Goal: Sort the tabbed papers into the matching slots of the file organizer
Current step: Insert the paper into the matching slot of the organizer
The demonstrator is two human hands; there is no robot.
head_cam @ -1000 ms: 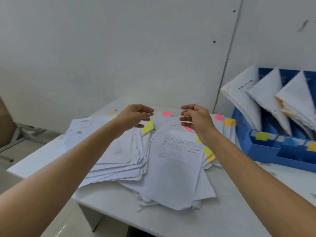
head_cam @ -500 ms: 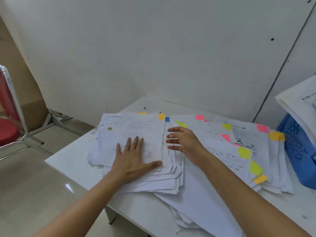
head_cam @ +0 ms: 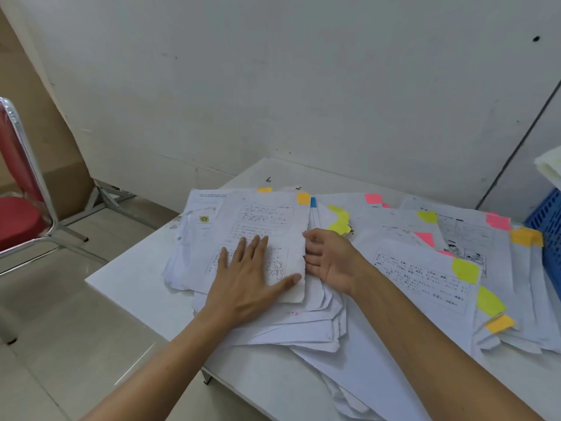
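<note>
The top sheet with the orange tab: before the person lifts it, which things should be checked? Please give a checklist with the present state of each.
1. Left hand lies flat on the top sheet: ok.
2. Right hand has its fingers at that sheet's right edge: ok.
3. Right hand pinches one sheet only: cannot tell.
4. Orange tab at the sheet's far right corner is visible: ok.
5. Matching slot of the file organizer is in view: not ok, only a blue corner shows.
6. Pile rests wholly on the table: not ok, sheets overhang the near edge.
</note>
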